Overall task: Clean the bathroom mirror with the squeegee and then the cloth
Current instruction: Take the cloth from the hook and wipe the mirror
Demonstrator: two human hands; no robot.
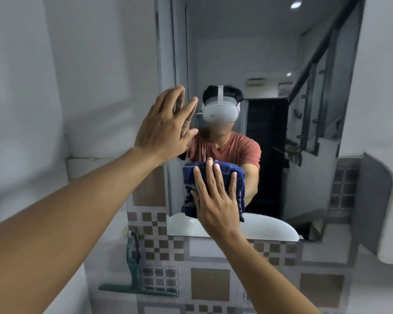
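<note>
Head view shows the right hand with fingers spread wide, pressing the blue cloth flat on the mirror. Left hand is open, fingertips at the glass. Far below the fingers, the squeegee hangs on the tiled wall.

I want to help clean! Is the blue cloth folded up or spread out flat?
Folded. The blue cloth is a thick pad that the right hand presses flat onto the mirror, with layered edges hanging below.

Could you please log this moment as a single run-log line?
stage: cloth wipe | right hand: flat on cloth against mirror | left hand: open, at mirror | squeegee: hanging below
</note>
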